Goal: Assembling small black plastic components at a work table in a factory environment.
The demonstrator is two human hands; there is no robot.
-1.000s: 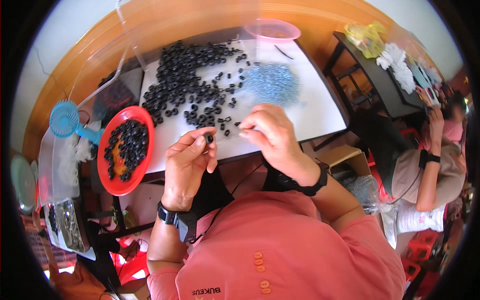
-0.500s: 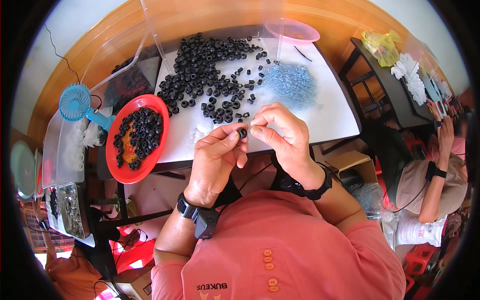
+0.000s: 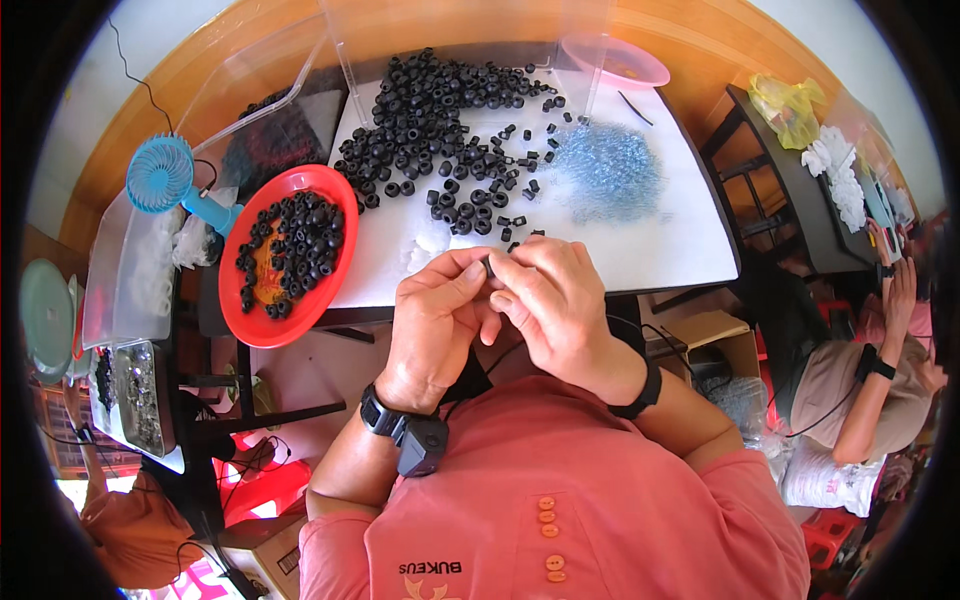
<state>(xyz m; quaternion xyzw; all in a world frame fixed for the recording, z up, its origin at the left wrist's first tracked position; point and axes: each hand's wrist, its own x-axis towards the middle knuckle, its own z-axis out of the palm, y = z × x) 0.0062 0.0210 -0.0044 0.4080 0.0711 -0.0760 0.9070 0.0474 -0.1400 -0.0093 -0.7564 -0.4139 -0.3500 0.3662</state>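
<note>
Between the thumb and fingers of my left hand is a small round black plastic piece with a hole, mostly covered by fingers. My right hand is closed, its thumb and fingertips pressed up against that piece; anything tiny in its pinch is hidden. Both hands are just in front of the white tabletop's near edge. Beyond them spreads a heap of similar black pieces, with loose ones nearer me. To its right lies a pile of small translucent bluish bits.
A red plate of black pieces stands at the left, by a blue fan. A pink plate and clear plastic panels are at the back. Another person's arm shows at the right, and an orange-clothed person lower left.
My right hand has moved left and its fingers have come over the black piece, where a gap showed before. The whole view has shifted slightly.
</note>
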